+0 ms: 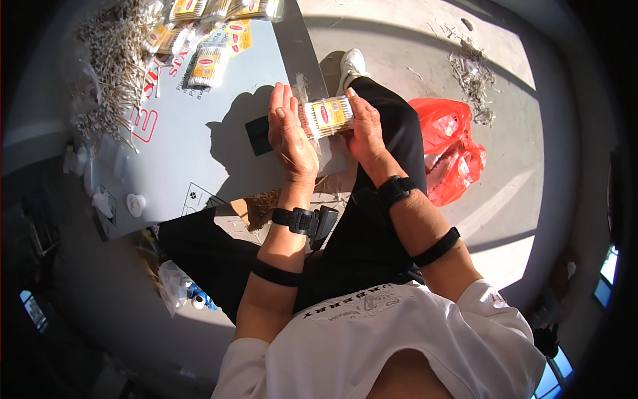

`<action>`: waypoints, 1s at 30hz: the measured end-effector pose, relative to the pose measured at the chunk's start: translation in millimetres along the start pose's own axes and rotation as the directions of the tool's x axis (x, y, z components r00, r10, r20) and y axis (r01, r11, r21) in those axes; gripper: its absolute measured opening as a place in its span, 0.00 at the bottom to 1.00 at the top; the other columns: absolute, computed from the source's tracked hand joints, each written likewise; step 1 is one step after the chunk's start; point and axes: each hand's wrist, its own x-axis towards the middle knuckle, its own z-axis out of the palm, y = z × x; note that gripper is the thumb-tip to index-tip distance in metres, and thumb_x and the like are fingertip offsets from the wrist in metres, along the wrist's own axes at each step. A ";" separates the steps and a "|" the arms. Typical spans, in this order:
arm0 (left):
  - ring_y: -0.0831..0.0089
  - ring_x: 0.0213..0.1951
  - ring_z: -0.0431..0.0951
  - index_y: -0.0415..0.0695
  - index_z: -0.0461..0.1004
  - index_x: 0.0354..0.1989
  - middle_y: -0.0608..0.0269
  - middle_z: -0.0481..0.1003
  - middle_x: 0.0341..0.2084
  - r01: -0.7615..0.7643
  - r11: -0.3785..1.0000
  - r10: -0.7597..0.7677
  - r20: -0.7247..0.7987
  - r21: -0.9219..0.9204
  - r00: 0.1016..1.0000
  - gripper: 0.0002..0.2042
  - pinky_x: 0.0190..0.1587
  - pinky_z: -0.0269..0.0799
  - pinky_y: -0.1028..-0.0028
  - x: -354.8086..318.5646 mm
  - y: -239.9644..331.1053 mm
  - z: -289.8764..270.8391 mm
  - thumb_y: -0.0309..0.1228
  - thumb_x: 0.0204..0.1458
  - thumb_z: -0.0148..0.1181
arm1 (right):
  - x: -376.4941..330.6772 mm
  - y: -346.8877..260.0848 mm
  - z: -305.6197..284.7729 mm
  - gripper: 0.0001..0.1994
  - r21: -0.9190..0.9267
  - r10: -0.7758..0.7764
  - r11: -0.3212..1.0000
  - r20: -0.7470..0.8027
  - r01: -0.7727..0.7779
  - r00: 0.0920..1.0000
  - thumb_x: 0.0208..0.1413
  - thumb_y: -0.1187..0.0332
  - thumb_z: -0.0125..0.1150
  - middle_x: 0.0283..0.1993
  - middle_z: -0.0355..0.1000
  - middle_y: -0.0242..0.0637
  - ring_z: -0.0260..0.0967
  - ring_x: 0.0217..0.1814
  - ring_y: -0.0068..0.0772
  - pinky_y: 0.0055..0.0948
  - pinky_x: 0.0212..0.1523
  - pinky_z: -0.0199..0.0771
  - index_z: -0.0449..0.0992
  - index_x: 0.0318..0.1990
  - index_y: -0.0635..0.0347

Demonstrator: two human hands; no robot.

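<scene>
A clear packet of cotton swabs with a yellow, white and red label is held level over the table's right edge. My right hand grips its right end, the thumb on top and the other fingers mostly hidden beneath. My left hand is held flat with its fingers stretched out. Its palm is up against the packet's left end, where loose clear film sticks out.
A grey printed table bears a heap of loose cotton swabs, several filled packets and a small white round piece. On the floor at right lie a red plastic bag and scattered swabs. My legs flank the table corner.
</scene>
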 end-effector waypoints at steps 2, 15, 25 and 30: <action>0.58 0.67 0.52 0.33 0.52 0.64 0.46 0.54 0.64 -0.003 1.000 0.003 -0.008 -0.007 1.000 0.36 0.69 0.42 0.61 -0.3 -0.3 -0.5 0.55 0.61 0.39 | -1.2 1.1 3.0 0.13 0.008 -0.015 1.000 -0.003 0.015 1.000 0.57 0.55 0.61 0.27 0.70 0.27 0.68 0.27 0.22 0.26 0.28 0.69 0.74 0.32 0.56; 0.62 0.69 0.46 0.35 0.46 0.67 0.46 0.48 0.66 0.007 0.999 -0.007 -0.008 -0.039 1.000 0.35 0.69 0.40 0.63 -4.6 -0.5 9.5 0.51 0.62 0.40 | -1.0 2.8 3.0 0.15 -0.007 -0.048 0.999 0.017 0.048 0.999 0.56 0.52 0.61 0.24 0.68 0.24 0.65 0.23 0.18 0.23 0.22 0.64 0.73 0.30 0.55; 0.58 0.69 0.45 0.36 0.39 0.69 0.44 0.44 0.68 -0.048 0.964 0.022 0.099 0.263 0.995 0.37 0.69 0.42 0.64 -6.4 -1.3 10.0 0.54 0.62 0.35 | -3.9 -1.7 6.7 0.15 -0.021 -0.052 0.998 0.010 0.052 0.999 0.55 0.53 0.61 0.24 0.68 0.24 0.63 0.22 0.17 0.22 0.20 0.61 0.73 0.30 0.55; 0.54 0.68 0.48 0.36 0.50 0.65 0.46 0.51 0.65 -0.129 0.991 0.130 -0.038 0.020 0.991 0.31 0.68 0.41 0.55 2.4 7.9 -11.9 0.49 0.62 0.40 | 4.0 -2.2 -5.2 0.16 -0.027 0.013 1.000 0.042 -0.012 0.999 0.58 0.51 0.57 0.26 0.69 0.26 0.66 0.25 0.20 0.23 0.22 0.64 0.72 0.32 0.55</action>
